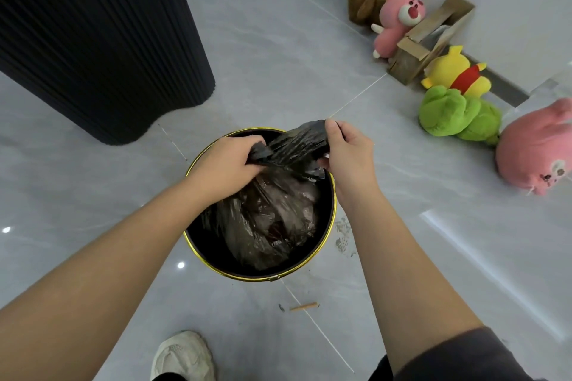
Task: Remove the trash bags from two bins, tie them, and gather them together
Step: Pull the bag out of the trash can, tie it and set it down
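A round black bin with a gold rim [305, 273] stands on the grey floor below me. Inside it sits a dark, half-transparent trash bag [272, 213], bulging with rubbish. The bag's top is gathered into a stretched band above the bin's far side. My left hand [227, 165] grips the left end of that band. My right hand [348, 148] pinches and holds the right end. Only this one bin is in view.
A tall black ribbed column [93, 34] stands at the back left. Several plush toys [458, 111] and a torn cardboard box [430, 37] lie along the wall at the right. A small wooden stick [303, 307] lies on the floor, and my white shoe [182, 356] shows near the bottom.
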{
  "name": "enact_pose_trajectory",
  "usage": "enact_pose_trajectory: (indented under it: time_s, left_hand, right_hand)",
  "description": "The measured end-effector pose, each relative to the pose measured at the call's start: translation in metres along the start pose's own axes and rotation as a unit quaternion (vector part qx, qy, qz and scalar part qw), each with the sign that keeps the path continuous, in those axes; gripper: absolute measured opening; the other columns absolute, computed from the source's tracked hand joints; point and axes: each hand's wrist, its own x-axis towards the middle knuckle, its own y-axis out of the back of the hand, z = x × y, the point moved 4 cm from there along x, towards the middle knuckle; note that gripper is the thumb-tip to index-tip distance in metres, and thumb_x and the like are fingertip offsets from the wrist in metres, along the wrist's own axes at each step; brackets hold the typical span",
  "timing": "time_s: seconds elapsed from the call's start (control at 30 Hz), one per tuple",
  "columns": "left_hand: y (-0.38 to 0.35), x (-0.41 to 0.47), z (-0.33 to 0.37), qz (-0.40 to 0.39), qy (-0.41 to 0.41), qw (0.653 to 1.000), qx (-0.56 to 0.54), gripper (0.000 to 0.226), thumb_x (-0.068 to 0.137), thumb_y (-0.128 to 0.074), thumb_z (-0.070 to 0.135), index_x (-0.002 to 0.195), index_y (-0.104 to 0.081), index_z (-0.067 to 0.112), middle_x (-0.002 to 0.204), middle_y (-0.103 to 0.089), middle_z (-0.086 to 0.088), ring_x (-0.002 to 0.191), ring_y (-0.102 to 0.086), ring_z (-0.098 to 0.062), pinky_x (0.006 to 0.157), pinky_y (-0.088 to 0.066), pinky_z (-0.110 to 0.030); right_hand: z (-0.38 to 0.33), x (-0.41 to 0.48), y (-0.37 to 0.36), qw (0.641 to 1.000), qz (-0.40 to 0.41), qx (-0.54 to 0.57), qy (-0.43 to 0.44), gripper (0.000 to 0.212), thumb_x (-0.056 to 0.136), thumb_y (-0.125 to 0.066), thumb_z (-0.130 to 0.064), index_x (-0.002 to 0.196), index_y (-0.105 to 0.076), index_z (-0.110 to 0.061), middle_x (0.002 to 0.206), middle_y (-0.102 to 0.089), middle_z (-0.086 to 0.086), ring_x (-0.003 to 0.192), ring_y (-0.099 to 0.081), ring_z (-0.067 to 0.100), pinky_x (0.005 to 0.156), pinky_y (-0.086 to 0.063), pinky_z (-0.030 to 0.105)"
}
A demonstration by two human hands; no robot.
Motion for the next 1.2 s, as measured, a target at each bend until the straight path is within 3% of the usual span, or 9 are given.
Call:
enact_pose_trajectory:
  time_s: [0.1,0.27,0.4,0.6,0.67,0.83,1.0,1.07,1.2]
  left_hand:
    - [0.004,0.000,-0.009,0.055,0.051,0.992,-0.105,0.029,0.083,-0.051,0.000,0.074,-0.055,0.027,0.074,-0.062,-0.001,0.081,-0.060,-0.024,0.070,-0.043,-0.033]
    - [0.000,0.002,-0.016,0.059,0.073,0.982,-0.166,0.018,0.087,-0.046,0.001,0.087,-0.063,0.009,0.086,-0.067,-0.015,0.090,-0.061,-0.030,0.077,-0.046,-0.037]
    - [0.001,0.003,-0.008,0.033,0.036,0.986,-0.159,0.024,0.084,-0.045,-0.002,0.085,-0.063,0.014,0.086,-0.069,-0.009,0.089,-0.062,-0.024,0.079,-0.047,-0.035]
    - [0.009,-0.002,-0.007,0.002,-0.005,0.988,-0.153,0.018,0.085,-0.059,0.004,0.074,-0.061,0.017,0.067,-0.063,0.008,0.069,-0.056,-0.008,0.067,-0.044,-0.023]
    - [0.018,-0.003,-0.008,-0.002,-0.014,0.992,-0.126,0.015,0.082,-0.069,0.014,0.077,-0.061,0.026,0.073,-0.062,0.013,0.071,-0.057,0.000,0.069,-0.044,-0.019]
    - [0.029,-0.002,-0.024,0.003,-0.036,0.999,0.027,0.005,0.081,-0.069,0.017,0.084,-0.065,0.015,0.083,-0.059,0.000,0.083,-0.058,-0.022,0.078,-0.046,-0.038]
    - [0.027,0.000,-0.028,0.045,0.027,0.999,-0.010,0.008,0.087,-0.056,0.014,0.083,-0.063,0.015,0.075,-0.064,-0.005,0.079,-0.059,-0.026,0.071,-0.046,-0.038]
    - [0.026,0.002,-0.024,0.052,0.021,0.998,-0.022,0.010,0.087,-0.055,0.012,0.085,-0.063,0.015,0.076,-0.065,-0.005,0.079,-0.059,-0.026,0.071,-0.045,-0.038]
    - [0.026,0.003,-0.017,0.028,0.000,0.999,-0.045,0.006,0.086,-0.061,0.014,0.088,-0.064,0.018,0.079,-0.066,-0.002,0.080,-0.060,-0.021,0.071,-0.046,-0.033]
  right_hand:
    - [-0.003,0.001,0.006,0.999,-0.016,-0.010,0.030,0.032,0.094,-0.038,-0.026,0.104,-0.068,-0.023,0.103,-0.068,-0.001,0.093,-0.062,0.012,0.079,-0.051,0.030]
    - [0.011,0.001,0.019,0.966,-0.140,-0.194,0.102,0.049,0.081,-0.052,-0.013,0.129,-0.050,-0.025,0.130,-0.054,-0.005,0.121,-0.046,0.006,0.107,-0.036,0.033]
    - [0.027,0.004,-0.005,0.922,-0.189,-0.303,0.149,0.026,0.084,-0.059,-0.039,0.111,-0.059,-0.038,0.124,-0.058,-0.007,0.119,-0.051,0.016,0.104,-0.040,0.042]
    - [0.024,0.004,-0.017,0.966,-0.131,-0.187,0.120,0.022,0.090,-0.040,-0.004,0.095,-0.062,-0.005,0.097,-0.067,0.007,0.094,-0.061,0.020,0.086,-0.051,0.043]
    - [0.018,0.002,-0.019,0.975,-0.120,-0.144,0.117,0.023,0.093,-0.037,-0.002,0.090,-0.059,-0.007,0.092,-0.063,0.005,0.087,-0.057,0.015,0.084,-0.050,0.036]
    - [0.005,-0.004,-0.014,0.986,-0.127,-0.077,0.077,0.028,0.099,-0.035,-0.009,0.086,-0.058,-0.019,0.086,-0.060,-0.008,0.081,-0.056,0.000,0.070,-0.048,0.008]
    - [0.013,-0.005,-0.018,0.951,-0.253,-0.168,0.059,0.006,0.085,-0.066,-0.034,0.088,-0.061,-0.033,0.090,-0.066,-0.020,0.090,-0.062,-0.004,0.079,-0.049,0.015]
    - [0.022,0.000,-0.019,0.924,-0.257,-0.269,0.083,0.026,0.077,-0.075,-0.035,0.099,-0.061,-0.031,0.104,-0.068,-0.011,0.102,-0.062,0.007,0.090,-0.050,0.028]
    - [0.021,0.008,-0.018,0.941,-0.193,-0.250,0.117,0.020,0.088,-0.059,-0.017,0.076,-0.054,-0.032,0.083,-0.059,-0.011,0.087,-0.058,0.009,0.083,-0.048,0.032]
